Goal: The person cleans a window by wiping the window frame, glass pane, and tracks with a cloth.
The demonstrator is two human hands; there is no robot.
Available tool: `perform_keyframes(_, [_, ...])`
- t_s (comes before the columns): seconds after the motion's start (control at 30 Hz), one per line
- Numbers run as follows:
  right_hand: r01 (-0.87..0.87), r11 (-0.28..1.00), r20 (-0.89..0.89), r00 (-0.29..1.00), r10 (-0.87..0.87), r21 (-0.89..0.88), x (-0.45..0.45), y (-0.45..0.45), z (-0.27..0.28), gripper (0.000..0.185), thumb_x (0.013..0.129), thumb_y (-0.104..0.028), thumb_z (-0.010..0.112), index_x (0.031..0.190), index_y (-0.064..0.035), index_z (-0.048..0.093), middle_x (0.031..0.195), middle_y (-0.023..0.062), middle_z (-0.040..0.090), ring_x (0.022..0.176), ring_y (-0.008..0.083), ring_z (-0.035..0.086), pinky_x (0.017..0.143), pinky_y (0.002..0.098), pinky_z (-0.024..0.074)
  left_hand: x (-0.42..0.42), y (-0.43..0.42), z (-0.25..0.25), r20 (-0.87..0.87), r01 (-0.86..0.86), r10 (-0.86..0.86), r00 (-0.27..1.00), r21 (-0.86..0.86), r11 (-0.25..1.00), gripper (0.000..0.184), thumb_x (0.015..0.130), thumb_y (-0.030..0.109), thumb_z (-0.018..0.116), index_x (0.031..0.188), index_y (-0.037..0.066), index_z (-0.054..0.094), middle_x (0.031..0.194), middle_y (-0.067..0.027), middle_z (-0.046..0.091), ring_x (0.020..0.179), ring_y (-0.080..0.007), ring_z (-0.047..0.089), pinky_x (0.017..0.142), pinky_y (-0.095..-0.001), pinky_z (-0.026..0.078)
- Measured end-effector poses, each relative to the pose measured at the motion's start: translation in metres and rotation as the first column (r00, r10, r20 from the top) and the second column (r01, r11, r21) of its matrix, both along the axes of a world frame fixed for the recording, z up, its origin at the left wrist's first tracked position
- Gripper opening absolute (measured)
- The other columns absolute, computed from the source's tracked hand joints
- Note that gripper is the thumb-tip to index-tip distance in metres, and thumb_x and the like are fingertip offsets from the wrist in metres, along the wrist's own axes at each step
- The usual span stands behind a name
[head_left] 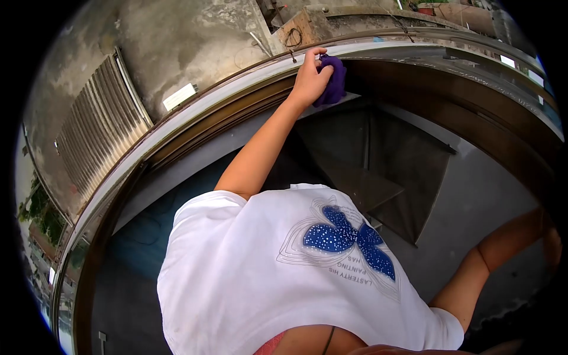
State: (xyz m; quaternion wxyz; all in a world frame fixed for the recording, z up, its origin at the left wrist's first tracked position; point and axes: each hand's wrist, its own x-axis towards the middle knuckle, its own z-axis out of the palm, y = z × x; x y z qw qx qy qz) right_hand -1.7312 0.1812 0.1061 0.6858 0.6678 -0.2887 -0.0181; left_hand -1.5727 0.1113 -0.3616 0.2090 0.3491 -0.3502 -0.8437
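Observation:
My left hand [309,80] is closed on a purple cloth [333,81], at the top middle of the view. Hand and cloth are at the window's sill and brown track [236,109], by the edge of a brown frame panel. Toward the right edge, my right arm reaches out, and my right hand [552,239] is dim and cut by the dark border of the view. Its fingers cannot be made out, nor anything they may hold.
Outside and below the window lie a grey concrete surface [195,41], a corrugated sheet [100,127] and a coiled black cable [293,37]. A brown frame [461,106] curves along the right. Inside, dark folded panels [378,160] stand beyond my white shirt [254,260].

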Motion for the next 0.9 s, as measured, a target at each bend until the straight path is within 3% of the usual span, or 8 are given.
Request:
perform_keyframes(0.03, [0.009, 1.0, -0.004, 1.0, -0.009, -0.007, 0.0, 0.0, 0.0, 0.03, 0.091, -0.022, 0.034, 0.074, -0.0069, 0.055, 0.087, 0.0169, 0.059, 0.087, 0.026, 0.05, 0.088, 0.0403, 0.034, 0.003, -0.005, 0.006, 0.276, 0.061, 0.054, 0.96, -0.391, 0.918, 0.027, 0.086, 0.012, 0.055, 0.112, 0.006, 0.055, 0.106, -0.0105, 0.061, 0.091, -0.025, 0.061, 0.079, -0.0348, 0.048])
perform_keyframes(0.07, [0.01, 1.0, 0.001, 1.0, -0.01, -0.01, -0.001, 0.0, 0.0, 0.03, 0.091, -0.022, 0.034, 0.074, -0.0069, 0.055, 0.087, 0.0169, 0.059, 0.087, 0.026, 0.05, 0.088, 0.0403, 0.034, 0.006, -0.006, 0.008, 0.489, 0.224, 0.207, 0.847, -0.682, 0.696, 0.029, 0.086, 0.014, 0.056, 0.115, 0.008, 0.055, 0.107, -0.0112, 0.061, 0.093, -0.0289, 0.061, 0.079, -0.037, 0.049])
perform_keyframes(0.1, [-0.013, 1.0, 0.023, 1.0, 0.012, 0.007, -0.002, -0.001, -0.001, 0.03, 0.09, -0.022, 0.035, 0.074, -0.0067, 0.055, 0.087, 0.0169, 0.059, 0.087, 0.0259, 0.05, 0.088, 0.0403, 0.0342, 0.009, -0.008, -0.007, 0.503, 0.321, 0.212, 0.838, -0.768, 0.554, 0.031, 0.084, 0.018, 0.06, 0.114, 0.01, 0.058, 0.11, -0.0125, 0.059, 0.103, -0.0346, 0.057, 0.081, -0.0433, 0.049])
perform_keyframes(0.13, [-0.037, 0.999, 0.044, 0.998, 0.036, 0.022, -0.004, 0.0, -0.001, 0.03, 0.09, -0.021, 0.035, 0.074, -0.0065, 0.055, 0.087, 0.0168, 0.059, 0.086, 0.0259, 0.05, 0.088, 0.0403, 0.0345, 0.012, -0.004, -0.033, 0.55, 0.453, 0.242, 0.799, -0.816, 0.359, 0.024, 0.081, 0.016, 0.061, 0.105, 0.01, 0.062, 0.102, -0.0084, 0.059, 0.1, -0.0293, 0.057, 0.078, -0.041, 0.05])
perform_keyframes(0.3, [-0.086, 0.994, 0.054, 0.995, 0.083, 0.062, -0.012, 0.001, -0.002, 0.029, 0.089, -0.021, 0.036, 0.073, -0.0061, 0.055, 0.085, 0.0166, 0.058, 0.085, 0.0257, 0.05, 0.086, 0.0403, 0.0352, 0.018, 0.004, -0.066, 0.608, 0.611, 0.245, 0.755, -0.788, 0.072, 0.02, 0.077, 0.014, 0.062, 0.096, 0.014, 0.067, 0.096, -0.0051, 0.058, 0.095, -0.0253, 0.056, 0.075, -0.0371, 0.049])
perform_keyframes(0.53, [-0.011, 1.0, -0.014, 1.0, 0.011, 0.015, -0.014, 0.01, -0.008, 0.028, 0.091, -0.018, 0.036, 0.075, -0.0062, 0.055, 0.087, 0.0166, 0.058, 0.088, 0.0271, 0.05, 0.084, 0.0416, 0.0366, 0.113, -0.01, -0.06, 0.676, 0.589, 0.365, 0.64, -0.737, 0.332, 0.015, 0.072, 0.024, 0.063, 0.082, 0.014, 0.071, 0.089, -0.0057, 0.06, 0.089, -0.0249, 0.058, 0.072, -0.0389, 0.051])
perform_keyframes(0.8, [0.044, 0.999, 0.035, 0.998, -0.045, 0.009, -0.014, 0.019, -0.006, 0.027, 0.092, -0.018, 0.037, 0.076, -0.0072, 0.055, 0.093, 0.0154, 0.058, 0.089, 0.0273, 0.049, 0.087, 0.0431, 0.0351, 0.305, -0.015, -0.066, 0.691, 0.582, 0.69, 0.216, -0.659, 0.477, 0.013, 0.072, 0.017, 0.061, 0.079, 0.015, 0.071, 0.09, -0.0026, 0.06, 0.087, -0.026, 0.058, 0.071, -0.0408, 0.05])
perform_keyframes(0.9, [0.006, 1.0, 0.049, 0.999, -0.008, 0.024, -0.017, 0.017, -0.002, 0.027, 0.092, -0.018, 0.036, 0.075, -0.0075, 0.054, 0.092, 0.0154, 0.058, 0.089, 0.027, 0.049, 0.088, 0.043, 0.0343, 0.291, -0.015, -0.065, 0.676, 0.62, 0.699, 0.234, -0.657, 0.428, 0.012, 0.072, 0.016, 0.061, 0.079, 0.015, 0.071, 0.091, -0.0026, 0.06, 0.087, -0.0252, 0.057, 0.072, -0.0398, 0.05])
